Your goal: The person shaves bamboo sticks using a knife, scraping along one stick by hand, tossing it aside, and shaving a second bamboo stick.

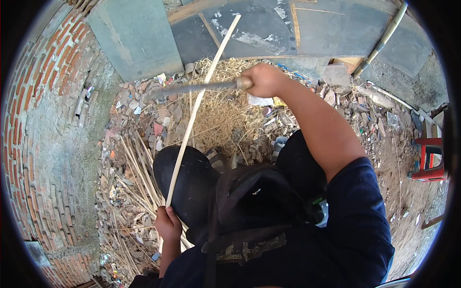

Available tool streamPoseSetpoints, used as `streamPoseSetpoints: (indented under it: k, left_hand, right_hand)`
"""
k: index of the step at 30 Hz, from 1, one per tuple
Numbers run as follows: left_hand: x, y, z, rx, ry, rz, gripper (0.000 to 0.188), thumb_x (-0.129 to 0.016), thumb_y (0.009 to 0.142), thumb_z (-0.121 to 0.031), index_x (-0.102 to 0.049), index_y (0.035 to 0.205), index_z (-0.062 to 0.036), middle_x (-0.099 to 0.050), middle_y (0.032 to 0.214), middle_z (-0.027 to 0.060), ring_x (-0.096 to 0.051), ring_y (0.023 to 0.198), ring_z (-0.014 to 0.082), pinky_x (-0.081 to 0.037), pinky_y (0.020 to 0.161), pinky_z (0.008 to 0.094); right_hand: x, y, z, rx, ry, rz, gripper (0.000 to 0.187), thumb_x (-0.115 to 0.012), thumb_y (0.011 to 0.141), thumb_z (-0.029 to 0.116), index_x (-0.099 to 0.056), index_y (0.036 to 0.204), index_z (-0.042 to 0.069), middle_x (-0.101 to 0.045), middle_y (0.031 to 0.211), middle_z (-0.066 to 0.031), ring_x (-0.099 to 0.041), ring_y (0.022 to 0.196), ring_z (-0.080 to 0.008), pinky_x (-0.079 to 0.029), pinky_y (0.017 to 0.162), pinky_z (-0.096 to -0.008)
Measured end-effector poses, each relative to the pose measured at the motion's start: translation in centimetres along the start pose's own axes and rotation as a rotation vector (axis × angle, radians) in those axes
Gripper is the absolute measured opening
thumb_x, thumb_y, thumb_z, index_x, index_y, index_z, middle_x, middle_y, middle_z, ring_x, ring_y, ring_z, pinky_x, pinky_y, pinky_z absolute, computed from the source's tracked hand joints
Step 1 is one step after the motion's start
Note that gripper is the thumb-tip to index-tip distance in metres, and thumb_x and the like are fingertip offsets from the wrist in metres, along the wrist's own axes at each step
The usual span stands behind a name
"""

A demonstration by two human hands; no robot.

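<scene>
My left hand [168, 224] is closed round the near end of a long, pale bamboo strip [183, 144], beside my left knee. From there the strip slants up and away to the right, over the shavings, towards the grey panels. My right hand [263, 79] grips the handle of a long-bladed knife [192, 88], arm stretched forward. Its dark blade points left and crosses the strip's upper part; whether blade and strip touch, I cannot tell. The blade's tip is blurred.
Curly shavings [216, 127] heap between my feet and the panels [134, 38]. Several more strips [137, 163] lie left of my knee on rubble [161, 115]. A brick wall [57, 125] rises at left. A red stool [430, 161] stands far right, below a leaning pole [382, 41].
</scene>
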State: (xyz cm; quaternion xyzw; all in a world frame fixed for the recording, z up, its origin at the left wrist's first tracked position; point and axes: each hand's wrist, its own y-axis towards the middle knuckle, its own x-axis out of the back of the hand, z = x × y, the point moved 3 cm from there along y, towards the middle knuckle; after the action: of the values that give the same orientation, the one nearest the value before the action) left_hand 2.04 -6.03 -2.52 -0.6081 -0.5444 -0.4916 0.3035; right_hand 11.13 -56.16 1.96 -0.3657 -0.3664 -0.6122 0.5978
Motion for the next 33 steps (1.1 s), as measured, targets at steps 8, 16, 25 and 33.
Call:
streamPoseSetpoints:
  k: [8,16,25,33]
  left_hand:
    - [-0.4,0.1,0.6,-0.033,0.062,-0.036,0.032,-0.046,0.103,-0.026,-0.052,0.083,-0.0027,-0.057,0.066,0.0226,-0.057,0.060,0.0466,-0.041,0.054,0.0507]
    - [0.1,1.5,1.8,-0.119,0.113,0.001,0.030,-0.046,0.103,-0.026,-0.051,0.083,-0.0041,-0.055,0.063,0.0225,-0.056,0.058,0.0477,-0.041,0.052,0.0523]
    - [-0.1,1.0,1.8,-0.107,0.093,0.005,0.033,-0.045,0.103,-0.028,-0.050,0.082,-0.0031,-0.054,0.062,0.0226,-0.055,0.057,0.0475,-0.040,0.051,0.0526]
    - [-0.7,1.3,2.3,-0.070,0.028,0.034,0.030,-0.050,0.102,-0.026,-0.052,0.082,-0.0036,-0.057,0.064,0.0227,-0.058,0.060,0.0472,-0.043,0.053,0.0517]
  right_hand:
    - [-1.5,0.5,3.3,0.079,-0.115,0.046,0.008,-0.064,0.089,0.019,-0.070,0.093,0.017,-0.070,0.084,-0.0065,-0.070,0.081,-0.0226,-0.059,0.075,-0.0408]
    - [-2.7,2.3,-3.9,-0.270,-0.065,-0.089,0.017,-0.063,0.086,0.024,-0.071,0.099,0.015,-0.070,0.087,-0.0118,-0.070,0.087,-0.0277,-0.058,0.079,-0.0444]
    - [-1.4,0.1,4.0,0.158,-0.179,0.031,0.013,-0.069,0.078,0.020,-0.069,0.089,0.014,-0.069,0.080,-0.0094,-0.071,0.080,-0.0282,-0.058,0.076,-0.0448]
    - [-0.5,0.6,-1.1,-0.221,0.116,-0.087,0.026,-0.064,0.078,0.020,-0.070,0.100,0.007,-0.071,0.090,-0.0192,-0.069,0.088,-0.0365,-0.054,0.085,-0.0478]
